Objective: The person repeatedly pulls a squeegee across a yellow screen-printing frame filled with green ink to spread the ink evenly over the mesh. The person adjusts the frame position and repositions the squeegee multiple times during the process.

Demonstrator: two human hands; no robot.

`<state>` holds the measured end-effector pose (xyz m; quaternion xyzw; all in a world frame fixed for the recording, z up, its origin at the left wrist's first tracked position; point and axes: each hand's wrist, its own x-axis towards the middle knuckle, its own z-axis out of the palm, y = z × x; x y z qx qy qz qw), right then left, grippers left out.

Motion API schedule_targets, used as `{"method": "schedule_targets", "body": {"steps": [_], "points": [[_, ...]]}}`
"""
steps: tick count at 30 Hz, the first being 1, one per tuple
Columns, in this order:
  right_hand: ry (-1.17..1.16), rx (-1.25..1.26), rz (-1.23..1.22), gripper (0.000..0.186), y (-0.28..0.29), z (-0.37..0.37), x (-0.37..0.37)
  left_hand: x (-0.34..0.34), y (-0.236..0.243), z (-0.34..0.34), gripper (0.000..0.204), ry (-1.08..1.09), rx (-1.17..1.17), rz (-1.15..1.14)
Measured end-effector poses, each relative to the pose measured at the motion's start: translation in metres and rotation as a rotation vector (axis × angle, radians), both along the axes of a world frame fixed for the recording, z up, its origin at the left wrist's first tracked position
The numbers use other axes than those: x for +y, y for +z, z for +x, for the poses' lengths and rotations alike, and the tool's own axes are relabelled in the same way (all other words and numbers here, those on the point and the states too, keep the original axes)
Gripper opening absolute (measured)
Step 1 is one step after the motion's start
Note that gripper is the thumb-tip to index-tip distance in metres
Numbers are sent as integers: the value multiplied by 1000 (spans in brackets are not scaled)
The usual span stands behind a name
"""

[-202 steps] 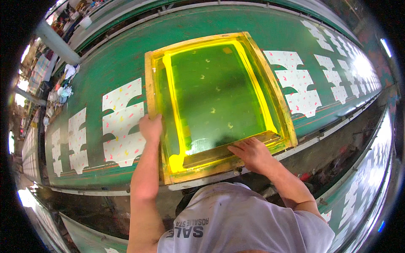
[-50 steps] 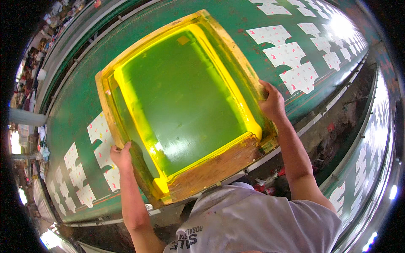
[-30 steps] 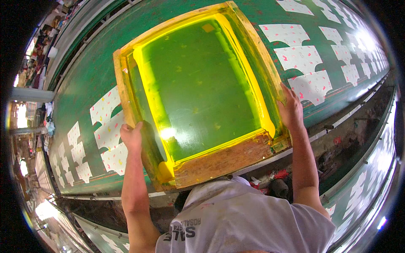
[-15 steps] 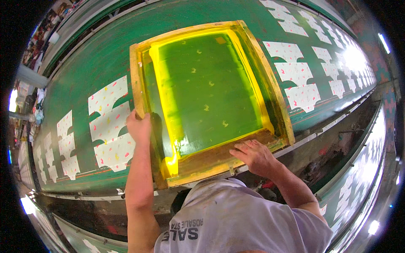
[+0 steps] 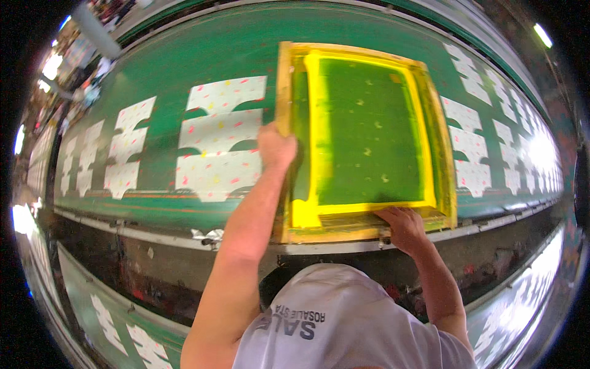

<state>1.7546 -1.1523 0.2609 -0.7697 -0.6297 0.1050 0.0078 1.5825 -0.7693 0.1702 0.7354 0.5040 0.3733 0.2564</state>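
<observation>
A wooden screen-printing frame (image 5: 284,86) is in front of me on the long green table. Its dark green mesh (image 5: 362,138) has small pale motifs and a bright yellow border, with a thicker yellow patch at the near left corner. My left hand (image 5: 276,147) is closed round the frame's left rail, the thumb side hidden. My right hand (image 5: 402,227) grips the near rail right of its middle, fingers reaching over the inner edge. Left of the frame lies a white cut fabric piece (image 5: 221,132) with small pink, red and yellow prints.
More white printed pieces lie along the green table (image 5: 166,46), to the left (image 5: 129,144) and right (image 5: 470,147). A metal rail (image 5: 166,237) with small fittings runs along its near edge. Another table with white pieces (image 5: 147,347) stands behind me.
My view has turned, so the table and frame look straighter and lie further right in the picture. Both hands stay on the frame, the left on its side rail and the right on the near rail.
</observation>
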Motion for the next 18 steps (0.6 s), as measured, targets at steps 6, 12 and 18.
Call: {"method": "schedule_targets", "body": {"steps": [6, 12, 18], "points": [[50, -25, 265, 52, -17, 1, 16, -7, 9, -2, 39, 60, 29, -144], [111, -67, 435, 47, -43, 69, 113, -5, 7, 5, 49, 158, 29, -81], [82, -115, 312, 52, -29, 155, 232, 1, -1, 9, 32, 205, -16, -142]]}}
